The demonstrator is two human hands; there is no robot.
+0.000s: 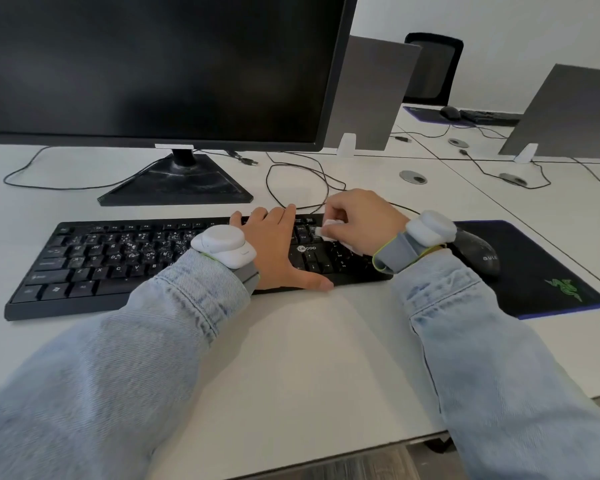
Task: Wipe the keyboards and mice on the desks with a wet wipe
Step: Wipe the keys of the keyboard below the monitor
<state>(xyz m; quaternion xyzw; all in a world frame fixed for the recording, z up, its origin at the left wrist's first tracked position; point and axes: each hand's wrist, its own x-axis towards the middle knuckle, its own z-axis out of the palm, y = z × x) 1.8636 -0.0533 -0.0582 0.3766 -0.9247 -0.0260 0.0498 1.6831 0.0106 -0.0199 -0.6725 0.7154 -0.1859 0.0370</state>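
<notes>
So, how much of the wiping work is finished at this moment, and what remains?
Nothing looks finished. The left hand lies flat on the keyboard, steadying it, while the right hand pinches the wet wipe over the right-side keys. White specks remain on the left keys. The mouse on its pad and the far desk's mouse and keyboard lie untouched.

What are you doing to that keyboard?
A person is cleaning the black keyboard on a white desk. The left hand lies flat on the keys, holding it steady. The right hand pinches a small white wet wipe and rubs it on the keys near the right end. The left keys look dusty. The black mouse sits untouched on its mouse pad.
</notes>
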